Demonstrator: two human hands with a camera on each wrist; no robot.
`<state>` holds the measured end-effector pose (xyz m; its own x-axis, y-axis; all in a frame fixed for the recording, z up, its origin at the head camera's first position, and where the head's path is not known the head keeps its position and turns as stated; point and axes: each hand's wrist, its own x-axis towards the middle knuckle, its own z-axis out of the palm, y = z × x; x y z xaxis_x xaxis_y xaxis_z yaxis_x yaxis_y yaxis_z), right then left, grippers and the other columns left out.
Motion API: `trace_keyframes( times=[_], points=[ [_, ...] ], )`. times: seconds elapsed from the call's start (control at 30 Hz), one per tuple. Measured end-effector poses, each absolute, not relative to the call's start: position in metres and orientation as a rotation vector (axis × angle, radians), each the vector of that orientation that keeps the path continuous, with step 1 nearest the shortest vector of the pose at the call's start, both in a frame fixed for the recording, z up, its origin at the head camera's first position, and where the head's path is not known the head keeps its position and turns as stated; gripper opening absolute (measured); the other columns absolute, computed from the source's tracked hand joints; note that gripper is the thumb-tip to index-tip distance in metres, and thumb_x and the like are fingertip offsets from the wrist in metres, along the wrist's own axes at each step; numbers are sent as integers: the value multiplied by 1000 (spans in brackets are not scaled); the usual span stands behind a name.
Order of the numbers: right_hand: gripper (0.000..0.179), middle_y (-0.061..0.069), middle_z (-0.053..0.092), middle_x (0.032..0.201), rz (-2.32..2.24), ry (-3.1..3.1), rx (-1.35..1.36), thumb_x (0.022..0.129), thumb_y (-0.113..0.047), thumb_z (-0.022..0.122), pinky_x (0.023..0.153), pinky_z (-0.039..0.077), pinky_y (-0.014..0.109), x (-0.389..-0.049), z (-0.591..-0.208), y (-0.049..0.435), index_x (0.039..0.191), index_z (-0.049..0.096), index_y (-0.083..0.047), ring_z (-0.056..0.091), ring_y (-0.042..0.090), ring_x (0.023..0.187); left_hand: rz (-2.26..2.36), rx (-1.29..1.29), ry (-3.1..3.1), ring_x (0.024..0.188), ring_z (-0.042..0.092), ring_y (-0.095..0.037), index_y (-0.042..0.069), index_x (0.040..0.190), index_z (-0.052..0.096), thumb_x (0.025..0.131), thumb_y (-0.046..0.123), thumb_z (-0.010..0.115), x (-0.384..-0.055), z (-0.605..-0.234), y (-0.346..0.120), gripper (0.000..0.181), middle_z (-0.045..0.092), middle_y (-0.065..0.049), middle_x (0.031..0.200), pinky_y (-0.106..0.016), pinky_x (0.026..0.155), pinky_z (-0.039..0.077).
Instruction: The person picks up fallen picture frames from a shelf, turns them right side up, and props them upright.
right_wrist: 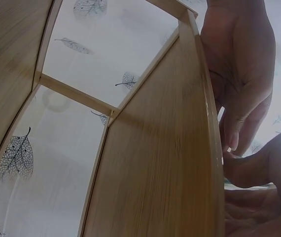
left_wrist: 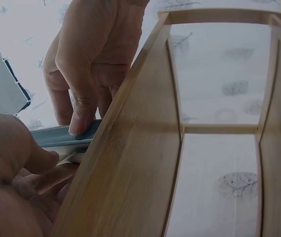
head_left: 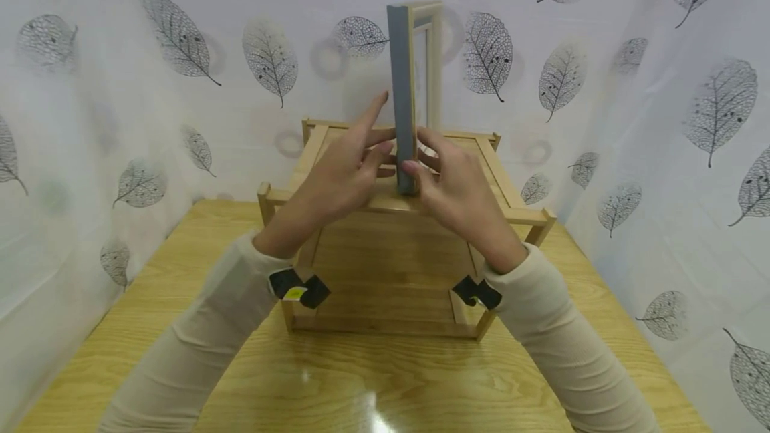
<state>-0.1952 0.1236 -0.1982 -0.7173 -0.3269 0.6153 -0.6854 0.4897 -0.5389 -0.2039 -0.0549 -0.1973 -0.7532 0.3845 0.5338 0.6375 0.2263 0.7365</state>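
- Leaf-printed curtain [head_left: 529, 19] hangs behind and on both sides, and we look down at a wooden table [head_left: 361, 369] with a pale wood rack [head_left: 519, 216] on it.
- We find the frame [head_left: 402, 85] upright over the rack's top, near the middle, its grey edge facing us and its cream side turned right; we cannot tell whether it bears on the wood.
- We see the right hand [head_left: 462, 182] pinching the frame low down, thumb on the grey edge, fingers reaching round the cream side.
- We see the left hand [head_left: 343, 169] on the other side, unclenched: index finger stretched up and forward, thumb and remaining fingers pointing toward the frame's lower part. Whether every fingertip touches, we cannot say.
- Both forearms, in cream sleeves [head_left: 556, 326], come up from the lower corners and converge, wrists above the rack's front.
- Near each cuff we notice a dark wrist piece [head_left: 299, 288].
- From the left wrist, we see the right thumb pressing the grey edge.
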Motion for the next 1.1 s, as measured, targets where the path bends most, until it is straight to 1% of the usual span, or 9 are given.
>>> trace_keyframes(
  times=[0.07,0.17,0.3,0.43,0.57,0.67,0.77,0.9,1.1],
  points=[
    [45,23,60,136,1138,-2309,846,94,7,64,97,54,29,-195,-198,124,138,53,10,61,33,123,-1534,-957,-2274,121,64,-29,5,161,17,106,0,42,-204,-197,-54,60,50,-21,148,-28,91,57],
    [45,22,59,137,1169,-2315,861,95,9,61,100,52,30,-195,-197,125,139,51,10,60,31,125,-1473,-966,-2293,127,60,-26,2,158,28,104,-4,44,-204,-197,-53,56,50,-21,149,-27,92,57],
    [47,21,56,141,1202,-2335,873,96,9,60,100,52,28,-194,-196,127,141,49,9,59,30,126,-1361,-975,-2333,123,63,-26,5,154,38,101,-6,50,-204,-197,-52,56,52,-16,149,-27,91,57],
    [46,20,57,141,1223,-2353,884,97,8,59,99,52,26,-195,-195,130,141,49,8,59,31,127,-1253,-979,-2364,118,65,-27,5,151,44,99,-4,55,-203,-195,-52,54,53,-13,149,-29,93,56],
    [46,19,56,141,1236,-2357,913,97,9,57,99,52,26,-196,-195,132,142,49,7,58,30,128,-1196,-977,-2386,120,64,-26,3,149,47,98,-2,58,-202,-192,-51,52,54,-13,148,-29,95,55],
    [46,18,56,142,1222,-2357,933,97,9,57,99,52,26,-197,-195,134,143,49,7,57,29,129,-1177,-972,-2411,115,67,-26,2,148,48,98,0,61,-202,-190,-50,51,57,-14,144,-29,93,56],
    [47,19,55,143,1230,-2362,942,98,9,56,99,52,27,-198,-195,136,144,48,8,58,31,128,-1162,-955,-2446,111,69,-27,0,146,50,97,1,63,-203,-189,-49,51,60,-15,140,-27,91,57],
    [47,21,54,143,1255,-2373,941,98,9,56,98,54,30,-200,-195,139,144,47,8,59,36,126,-1153,-917,-2492,109,70,-26,1,146,50,96,3,65,-203,-189,-47,53,61,-16,139,-27,89,58],
    [46,22,54,144,1257,-2384,945,98,8,56,98,55,36,-201,-194,141,143,48,8,61,36,124,-1156,-882,-2525,107,71,-24,2,147,50,94,4,68,-203,-187,-45,56,61,-15,138,-26,88,58]
  ],
)
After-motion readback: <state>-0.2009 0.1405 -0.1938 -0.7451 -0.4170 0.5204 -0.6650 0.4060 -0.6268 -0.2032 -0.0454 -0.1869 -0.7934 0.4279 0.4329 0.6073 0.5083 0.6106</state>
